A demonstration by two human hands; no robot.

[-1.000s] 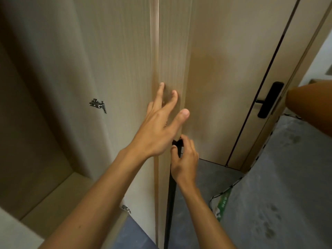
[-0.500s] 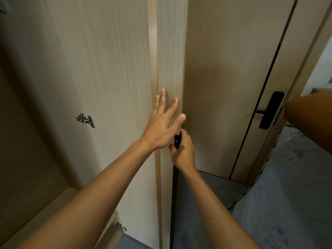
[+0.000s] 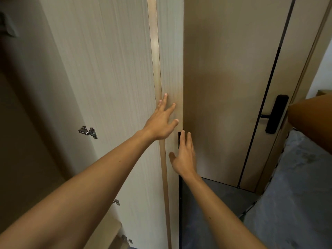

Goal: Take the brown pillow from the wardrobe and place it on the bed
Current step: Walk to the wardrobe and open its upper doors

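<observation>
A brown pillow (image 3: 312, 121) lies at the right edge of the view, on the grey bed (image 3: 294, 200). My left hand (image 3: 161, 123) rests flat, fingers spread, on the light wood wardrobe door (image 3: 116, 87) beside its golden strip. My right hand (image 3: 185, 155) is open just below it, fingers straight, at the door's outer edge where a black handle strip (image 3: 179, 141) runs down. Neither hand holds anything.
The wardrobe's dark inside (image 3: 23, 123) and a shelf (image 3: 106, 230) show at the left, with metal hinges (image 3: 88, 132) on the door's inner face. A room door (image 3: 224, 87) with a black lever handle (image 3: 274, 114) stands behind. Grey floor lies between wardrobe and bed.
My right hand has let go of the black handle strip and opened. The wardrobe door has swung further toward shut. My left hand stays flat on it.
</observation>
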